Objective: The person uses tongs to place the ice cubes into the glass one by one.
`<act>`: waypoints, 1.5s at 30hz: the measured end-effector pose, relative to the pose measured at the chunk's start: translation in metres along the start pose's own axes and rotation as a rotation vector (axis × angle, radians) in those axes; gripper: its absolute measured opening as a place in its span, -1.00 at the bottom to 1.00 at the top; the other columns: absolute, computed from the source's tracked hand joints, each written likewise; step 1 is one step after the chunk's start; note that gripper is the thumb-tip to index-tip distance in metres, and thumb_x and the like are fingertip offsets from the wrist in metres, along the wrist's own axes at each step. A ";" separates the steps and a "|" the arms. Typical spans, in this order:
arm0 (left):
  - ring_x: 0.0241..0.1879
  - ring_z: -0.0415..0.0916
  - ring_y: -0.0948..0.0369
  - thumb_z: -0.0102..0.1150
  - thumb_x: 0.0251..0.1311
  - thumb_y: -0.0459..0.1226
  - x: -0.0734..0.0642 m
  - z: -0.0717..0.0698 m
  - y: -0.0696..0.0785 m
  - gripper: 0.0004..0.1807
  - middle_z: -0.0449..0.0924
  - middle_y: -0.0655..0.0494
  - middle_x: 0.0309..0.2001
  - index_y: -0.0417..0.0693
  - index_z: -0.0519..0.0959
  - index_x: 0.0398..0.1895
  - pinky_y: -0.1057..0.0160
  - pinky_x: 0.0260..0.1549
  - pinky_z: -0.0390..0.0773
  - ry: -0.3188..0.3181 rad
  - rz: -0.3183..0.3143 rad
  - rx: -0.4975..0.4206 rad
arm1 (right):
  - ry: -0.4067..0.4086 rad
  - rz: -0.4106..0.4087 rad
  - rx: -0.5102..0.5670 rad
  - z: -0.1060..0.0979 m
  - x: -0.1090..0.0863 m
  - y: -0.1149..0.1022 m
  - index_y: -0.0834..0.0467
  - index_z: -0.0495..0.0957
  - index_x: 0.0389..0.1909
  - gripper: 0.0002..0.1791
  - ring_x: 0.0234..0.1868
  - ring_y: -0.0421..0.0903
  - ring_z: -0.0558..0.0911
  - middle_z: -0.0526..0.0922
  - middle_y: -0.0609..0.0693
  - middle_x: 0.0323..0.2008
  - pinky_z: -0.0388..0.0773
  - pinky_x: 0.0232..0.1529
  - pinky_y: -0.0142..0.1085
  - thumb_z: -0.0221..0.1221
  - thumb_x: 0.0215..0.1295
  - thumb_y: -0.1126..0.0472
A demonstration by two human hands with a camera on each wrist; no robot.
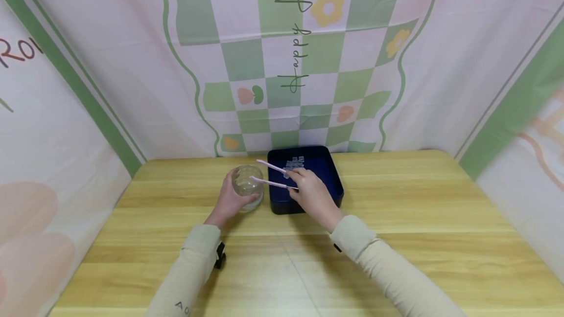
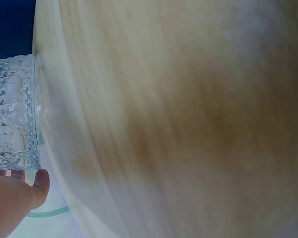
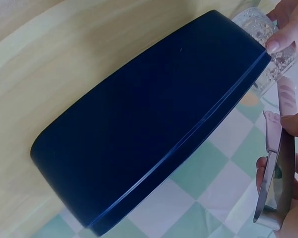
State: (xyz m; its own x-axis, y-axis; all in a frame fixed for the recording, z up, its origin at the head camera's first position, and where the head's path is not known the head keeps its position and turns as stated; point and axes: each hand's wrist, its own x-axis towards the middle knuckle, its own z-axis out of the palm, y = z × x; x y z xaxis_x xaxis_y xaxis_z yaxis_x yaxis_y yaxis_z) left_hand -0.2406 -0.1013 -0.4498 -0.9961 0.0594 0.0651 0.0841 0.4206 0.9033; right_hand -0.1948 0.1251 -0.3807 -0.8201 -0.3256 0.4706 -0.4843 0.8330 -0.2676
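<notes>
Left grip (image 1: 227, 201) clasps glass (image 1: 247, 188); right grip (image 1: 312, 194) pinches tongs (image 1: 270, 182) (glass contents unclear). Clear pieces (image 1: 294, 163) remain in tray (image 1: 317, 166), far edge of bench (image 1: 396, 204).

Wooden table (image 1: 410, 204); glass cup (image 1: 242, 181), blue tray (image 1: 287, 206) atop

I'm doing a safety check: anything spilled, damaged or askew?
Nothing looks spilled or damaged: the left hand holds the glass, the right hand the tongs, and clear pieces lie inside the tray. Only the lettering on the backdrop looks odd, running sideways.
</notes>
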 end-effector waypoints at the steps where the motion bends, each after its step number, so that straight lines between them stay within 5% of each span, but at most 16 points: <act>1: 0.34 0.20 -0.15 0.49 -0.17 -0.25 0.001 0.000 0.000 0.10 0.16 -0.22 0.37 -0.16 0.01 0.44 -0.17 0.34 0.24 -0.003 -0.007 0.003 | 0.002 0.002 -0.001 0.000 0.000 0.001 0.27 0.60 0.00 -0.57 -0.08 0.07 0.64 0.66 0.17 -0.08 0.65 -0.05 -0.16 0.36 0.05 0.32; 14: 0.33 0.21 -0.17 0.50 -0.16 -0.22 0.000 -0.001 -0.001 0.08 0.17 -0.25 0.36 -0.18 0.03 0.43 -0.19 0.31 0.27 0.010 -0.001 0.017 | 0.013 0.098 -0.063 -0.007 0.003 0.029 0.33 0.59 -0.02 -0.58 -0.09 0.12 0.64 0.66 0.20 -0.11 0.64 -0.08 -0.09 0.34 0.05 0.31; 24: 0.34 0.19 -0.16 0.49 -0.14 -0.20 -0.001 -0.002 -0.001 0.11 0.14 -0.22 0.38 -0.12 -0.01 0.45 -0.20 0.30 0.28 -0.010 -0.023 0.023 | -0.137 0.206 -0.096 -0.004 -0.002 0.046 0.38 0.59 -0.04 -0.62 -0.09 0.18 0.63 0.64 0.28 -0.11 0.63 -0.07 -0.05 0.30 0.10 0.34; 34: 0.36 0.18 -0.13 0.49 -0.13 -0.22 -0.001 -0.002 0.001 0.10 0.13 -0.18 0.39 -0.08 -0.02 0.45 -0.16 0.31 0.29 -0.026 -0.039 0.012 | -0.137 0.206 -0.139 -0.002 -0.007 0.058 0.37 0.63 -0.16 -0.71 -0.21 0.15 0.66 0.65 0.25 -0.27 0.64 -0.19 -0.05 0.31 0.04 0.38; 45: 0.35 0.19 -0.13 0.49 -0.14 -0.22 0.001 -0.002 0.000 0.10 0.14 -0.19 0.38 -0.10 0.00 0.44 -0.16 0.31 0.28 -0.022 -0.029 0.007 | -0.160 0.200 -0.137 -0.002 -0.006 0.058 0.37 0.63 -0.13 -0.67 -0.19 0.15 0.66 0.66 0.26 -0.22 0.65 -0.16 -0.06 0.33 0.05 0.36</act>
State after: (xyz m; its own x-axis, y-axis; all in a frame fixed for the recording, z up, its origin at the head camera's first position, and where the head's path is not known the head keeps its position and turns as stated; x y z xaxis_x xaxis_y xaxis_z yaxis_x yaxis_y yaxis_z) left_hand -0.2414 -0.1027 -0.4488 -0.9973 0.0667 0.0295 0.0554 0.4291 0.9015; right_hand -0.2170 0.1765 -0.3973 -0.9382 -0.2060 0.2780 -0.2711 0.9369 -0.2207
